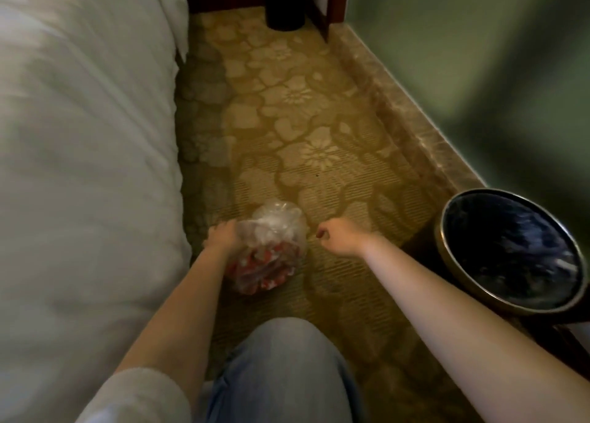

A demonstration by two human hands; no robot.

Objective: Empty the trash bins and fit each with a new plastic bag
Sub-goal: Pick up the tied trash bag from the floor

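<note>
One bag point(277, 228), L hand point(223, 235); maybe red wrappers point(269, 264), text illegible.

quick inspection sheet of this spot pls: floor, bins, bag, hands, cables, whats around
surface: patterned carpet
job's things: clear bag of red and white trash; near bin at right, shiny film inside; far bin, dark
clutter: nothing seen
grippers: left hand grips the bag; right hand curled, holds nothing
cables: nothing seen
surroundings: white bed on the left, green wall on the right
</note>
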